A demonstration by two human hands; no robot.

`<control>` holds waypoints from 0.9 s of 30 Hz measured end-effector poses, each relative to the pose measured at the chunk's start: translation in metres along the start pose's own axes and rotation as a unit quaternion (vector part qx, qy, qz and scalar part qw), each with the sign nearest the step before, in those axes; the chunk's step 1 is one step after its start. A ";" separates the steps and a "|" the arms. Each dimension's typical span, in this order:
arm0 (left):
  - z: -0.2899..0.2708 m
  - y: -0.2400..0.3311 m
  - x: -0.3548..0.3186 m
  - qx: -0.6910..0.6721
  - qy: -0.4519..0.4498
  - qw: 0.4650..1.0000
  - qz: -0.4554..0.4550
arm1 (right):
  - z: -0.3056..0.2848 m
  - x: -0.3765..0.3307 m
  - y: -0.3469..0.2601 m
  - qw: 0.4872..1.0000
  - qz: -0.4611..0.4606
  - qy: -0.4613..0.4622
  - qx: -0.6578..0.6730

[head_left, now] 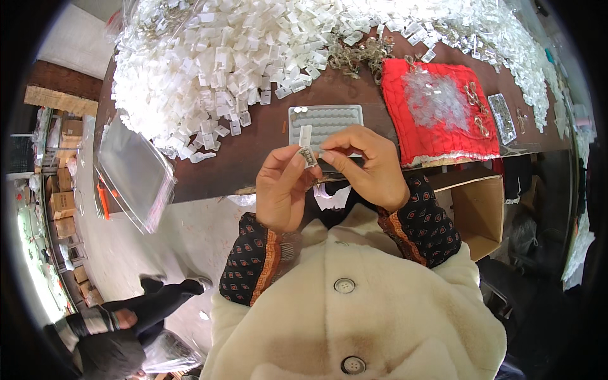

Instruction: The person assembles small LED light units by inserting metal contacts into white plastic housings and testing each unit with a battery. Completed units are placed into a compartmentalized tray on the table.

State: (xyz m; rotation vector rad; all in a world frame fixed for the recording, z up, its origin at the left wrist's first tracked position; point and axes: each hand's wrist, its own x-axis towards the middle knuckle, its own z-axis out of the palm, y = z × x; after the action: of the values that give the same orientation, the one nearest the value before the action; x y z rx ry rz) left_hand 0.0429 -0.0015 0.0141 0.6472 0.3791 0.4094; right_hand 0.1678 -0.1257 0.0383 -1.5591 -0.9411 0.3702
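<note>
My left hand is closed on a small white plastic case, held upright between thumb and fingers. A small metallic part shows at the lower end of the case. My right hand is beside it, thumb and forefinger pinched close to the case's right edge. Whatever lies between those fingertips is too small to make out. Just beyond both hands, a grey tray with rows of round hollows lies on the brown table. A few shiny round discs sit in its far left corner.
A large heap of white plastic cases covers the table's far side. To the right, a red cloth bears clear plastic bits, beside a box of small silvery parts. Clear plastic bags hang leftward. Another person's legs show lower left.
</note>
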 end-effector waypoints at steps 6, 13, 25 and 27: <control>0.017 0.006 0.017 0.090 0.026 0.996 0.008 | 0.011 0.011 0.008 0.988 0.082 -0.001 0.130; 0.032 0.005 0.041 0.152 0.054 0.987 -0.014 | 0.023 0.021 0.021 0.936 0.162 0.082 0.301; 0.062 0.002 0.053 0.296 0.054 0.954 0.008 | 0.041 0.030 0.030 0.889 0.162 0.270 0.333; 0.062 0.003 0.054 0.300 0.046 0.953 -0.001 | 0.042 0.029 0.033 0.880 0.172 0.288 0.336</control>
State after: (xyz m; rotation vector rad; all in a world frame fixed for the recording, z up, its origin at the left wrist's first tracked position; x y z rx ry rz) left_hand 0.1171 -0.0047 0.0504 1.2239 0.6026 0.3216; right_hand 0.1677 -0.0740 0.0060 -1.0698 -0.0326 0.3930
